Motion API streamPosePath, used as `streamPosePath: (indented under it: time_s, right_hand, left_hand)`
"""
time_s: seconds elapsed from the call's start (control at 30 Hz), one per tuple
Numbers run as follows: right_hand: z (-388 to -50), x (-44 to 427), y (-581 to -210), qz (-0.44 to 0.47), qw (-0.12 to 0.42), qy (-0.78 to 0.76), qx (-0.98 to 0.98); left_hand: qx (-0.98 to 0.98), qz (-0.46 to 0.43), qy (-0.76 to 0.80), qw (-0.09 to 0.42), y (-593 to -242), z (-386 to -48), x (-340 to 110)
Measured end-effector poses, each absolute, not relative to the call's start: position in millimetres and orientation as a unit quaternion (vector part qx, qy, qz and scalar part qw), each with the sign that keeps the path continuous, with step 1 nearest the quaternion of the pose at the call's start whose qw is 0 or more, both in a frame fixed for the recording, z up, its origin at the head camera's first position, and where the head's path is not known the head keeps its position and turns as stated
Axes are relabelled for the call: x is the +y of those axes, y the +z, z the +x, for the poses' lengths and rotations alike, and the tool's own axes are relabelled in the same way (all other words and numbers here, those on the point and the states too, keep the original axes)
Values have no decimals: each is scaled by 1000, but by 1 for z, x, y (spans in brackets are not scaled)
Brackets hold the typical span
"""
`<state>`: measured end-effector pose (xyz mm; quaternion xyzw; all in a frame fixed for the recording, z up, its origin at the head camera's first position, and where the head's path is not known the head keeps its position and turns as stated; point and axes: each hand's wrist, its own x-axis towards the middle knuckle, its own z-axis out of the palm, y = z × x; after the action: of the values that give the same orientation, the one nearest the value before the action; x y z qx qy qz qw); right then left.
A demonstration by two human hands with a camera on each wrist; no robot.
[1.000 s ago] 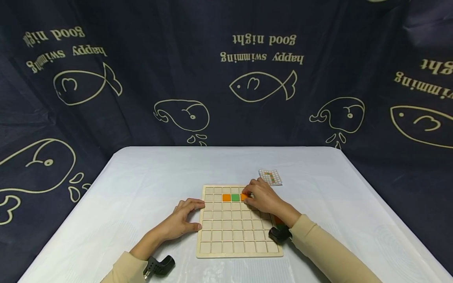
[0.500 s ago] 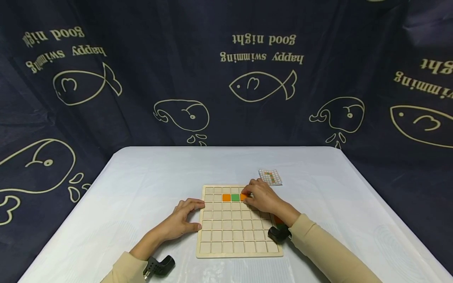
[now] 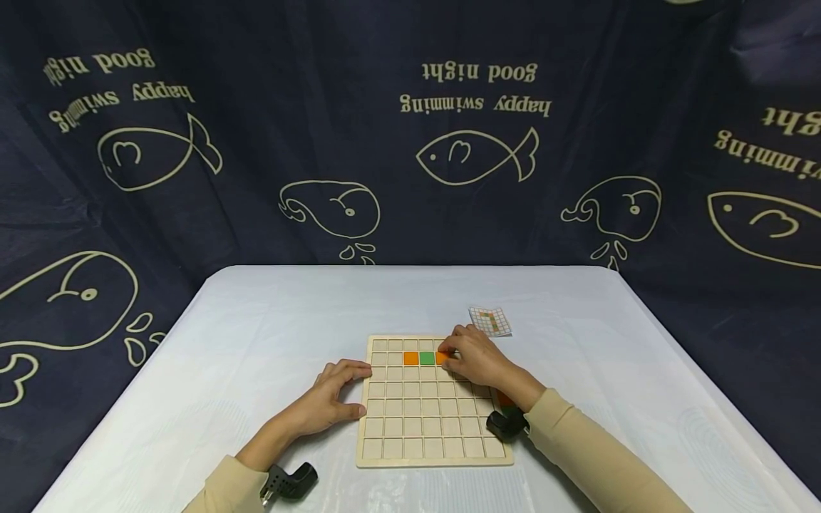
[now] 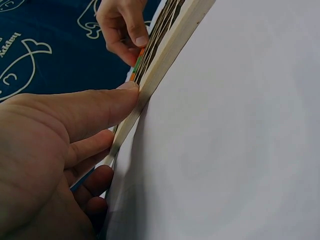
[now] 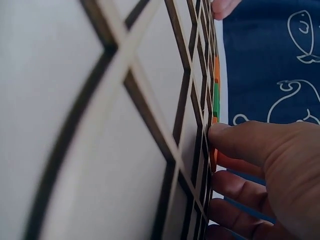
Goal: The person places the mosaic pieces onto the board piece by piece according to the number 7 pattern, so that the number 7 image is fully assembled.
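A wooden grid board (image 3: pixel 410 462) lies on the table. In its second row from the far edge sit an orange tile (image 3: pixel 411 358) and, beside it, a green tile (image 3: pixel 427 358). My right hand (image 3: pixel 477 356) pinches another orange tile (image 3: pixel 440 358) between thumb and fingers, right of the green one in that row; the fingers cover part of it. My left hand (image 3: pixel 323 399) rests against the board's left edge, fingers and thumb spread apart. In the left wrist view the thumb (image 4: pixel 95 110) touches the board's rim.
A pattern card (image 3: pixel 490 321) with a printed coloured grid lies beyond the board's far right corner. More orange and green tiles (image 3: pixel 505 400) lie at the board's right edge, partly hidden under my right arm. A dark curtain (image 3: pixel 410 214) hangs behind the white table (image 3: pixel 288 306).
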<state>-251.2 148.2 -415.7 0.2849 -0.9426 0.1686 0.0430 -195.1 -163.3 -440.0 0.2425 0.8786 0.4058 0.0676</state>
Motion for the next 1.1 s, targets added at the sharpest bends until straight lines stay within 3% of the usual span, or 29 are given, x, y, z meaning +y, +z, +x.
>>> streamPosePath:
  time_s: [0.7,1.1]
  right_hand:
    - [-248,150,-412,266,44,169,-948]
    - [-238,164,-404,270,83,175,-943]
  left_hand:
    - [879,247,404,60,-440,-196,-163]
    - [881,245,399,62,-439,-195,-163]
